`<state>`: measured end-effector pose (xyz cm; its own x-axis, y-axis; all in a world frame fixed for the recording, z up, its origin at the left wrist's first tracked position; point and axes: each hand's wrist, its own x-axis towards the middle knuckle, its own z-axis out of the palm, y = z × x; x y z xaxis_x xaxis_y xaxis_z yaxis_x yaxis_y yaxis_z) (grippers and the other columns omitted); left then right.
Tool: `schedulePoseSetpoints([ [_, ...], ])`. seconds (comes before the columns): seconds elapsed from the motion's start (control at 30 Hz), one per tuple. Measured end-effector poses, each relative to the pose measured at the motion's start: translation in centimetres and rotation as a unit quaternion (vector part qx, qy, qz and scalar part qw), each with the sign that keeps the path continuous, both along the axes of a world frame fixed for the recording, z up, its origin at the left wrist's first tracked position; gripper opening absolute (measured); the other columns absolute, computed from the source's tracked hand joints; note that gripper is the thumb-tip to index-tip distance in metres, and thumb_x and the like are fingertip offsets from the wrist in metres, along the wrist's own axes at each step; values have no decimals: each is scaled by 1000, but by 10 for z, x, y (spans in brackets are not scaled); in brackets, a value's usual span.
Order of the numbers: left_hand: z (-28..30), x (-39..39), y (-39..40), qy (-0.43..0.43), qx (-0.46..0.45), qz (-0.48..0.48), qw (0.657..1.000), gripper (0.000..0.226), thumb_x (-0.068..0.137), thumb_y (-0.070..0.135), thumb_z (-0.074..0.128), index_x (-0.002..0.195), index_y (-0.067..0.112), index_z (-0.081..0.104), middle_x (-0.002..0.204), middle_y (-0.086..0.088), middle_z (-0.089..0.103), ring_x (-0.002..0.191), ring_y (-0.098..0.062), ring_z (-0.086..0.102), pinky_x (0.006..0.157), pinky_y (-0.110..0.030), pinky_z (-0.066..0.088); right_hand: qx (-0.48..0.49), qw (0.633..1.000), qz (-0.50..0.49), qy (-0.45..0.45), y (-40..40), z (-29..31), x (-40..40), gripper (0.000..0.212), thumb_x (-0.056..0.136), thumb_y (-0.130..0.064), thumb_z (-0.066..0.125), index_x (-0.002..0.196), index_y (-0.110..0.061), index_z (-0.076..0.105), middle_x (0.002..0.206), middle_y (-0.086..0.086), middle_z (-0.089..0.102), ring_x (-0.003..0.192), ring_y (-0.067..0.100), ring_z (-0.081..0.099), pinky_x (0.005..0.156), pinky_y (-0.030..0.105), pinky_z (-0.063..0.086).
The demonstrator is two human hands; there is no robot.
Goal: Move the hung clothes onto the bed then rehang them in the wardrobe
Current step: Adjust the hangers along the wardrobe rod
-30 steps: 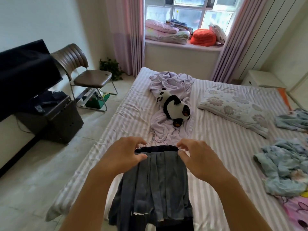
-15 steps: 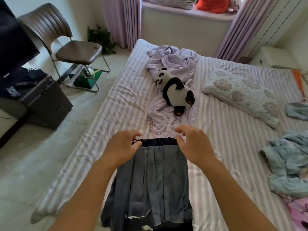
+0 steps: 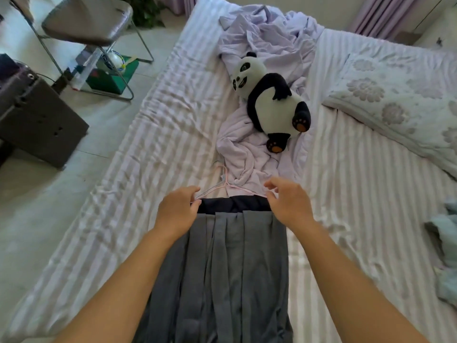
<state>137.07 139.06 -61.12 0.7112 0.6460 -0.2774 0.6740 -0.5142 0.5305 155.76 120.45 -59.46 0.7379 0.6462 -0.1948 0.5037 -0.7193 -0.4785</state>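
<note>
While the grey pleated skirt (image 3: 222, 268) is lying flat on the striped bed (image 3: 148, 144) just below the panda plush (image 3: 272, 102), both hands are working at its dark waistband (image 3: 233, 204). The left hand (image 3: 176, 212) is pinching the left end of the thin pink wire hanger (image 3: 223, 185) between thumb and curled fingers. The right hand (image 3: 289, 203) is hovering at the hanger's right end with fingers loosely bent and slightly spread; whether they are touching the wire is hard to tell. The hanger's hook is pointing toward the panda, beside the crumpled lilac sheet (image 3: 247, 154). Doing this well probably means letting both ends down evenly, keeping the waistband stretched along the wire and the pleats straight.
</note>
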Motion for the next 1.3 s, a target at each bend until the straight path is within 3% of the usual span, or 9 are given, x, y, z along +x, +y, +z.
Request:
schedulePoseSetpoints([
  [0.23,-112,20,20,82,-12,-16,996,26,94,19,59,119,22,65,110,0,62,101,-23,58,73,-33,43,-54,994,-42,90,18,-120,40,27,94,-9,54,116,-15,69,115,8,68,105,28,61,90,39,50],
  [0.4,-165,22,27,137,16,-22,990,51,88,26,67,135,12,52,128,-6,56,117,-26,52,94,-39,47,-177,980,25,81,25,-177,56,35,92,-22,59,125,-15,56,123,10,61,110,33,55,91,44,49],
  [0.63,-190,30,31,192,-11,-7,981,66,90,32,65,147,15,36,139,-9,48,128,-29,45,97,-44,42,-296,952,57,53,31,-205,62,55,93,-36,62,137,-12,39,137,14,42,124,35,40,101,45,40],
  [0.73,-187,34,31,217,13,-11,976,61,91,35,63,144,18,38,135,-9,49,125,-29,44,97,-45,41,-271,959,36,75,32,-205,65,44,93,-34,60,128,-11,47,128,14,48,117,34,45,95,41,41],
  [0.8,-181,34,30,216,34,-6,976,51,94,35,59,140,20,44,131,-7,52,121,-29,45,94,-45,41,-208,973,-7,104,29,-200,65,23,94,-28,59,109,-11,55,112,13,58,101,32,53,85,40,44],
  [0.9,-169,31,29,170,59,21,984,30,99,28,52,128,23,57,115,-3,61,108,-27,50,87,-44,43,-125,980,-64,138,19,-182,62,12,95,-25,59,85,-21,53,87,3,63,82,25,57,76,41,49],
  [1.03,-141,21,19,81,57,48,994,22,100,17,47,105,19,68,83,1,58,82,-23,51,66,-39,43,-99,986,-52,124,5,-148,49,14,93,-27,62,79,-28,62,81,-2,63,77,21,58,74,39,51],
  [1.2,-84,0,-3,-39,22,82,996,13,96,14,56,94,20,67,83,3,61,85,-19,56,64,-30,41,-46,992,-42,108,-15,-89,26,16,94,-26,63,79,-23,70,69,-3,63,66,11,55,59,22,40],
  [1.3,-36,-19,-18,-104,-8,95,990,14,93,10,63,88,23,67,81,7,64,82,-12,59,66,-23,43,19,987,-55,151,-28,-43,9,16,91,-23,68,76,-25,74,66,-2,65,68,17,60,66,30,46],
])
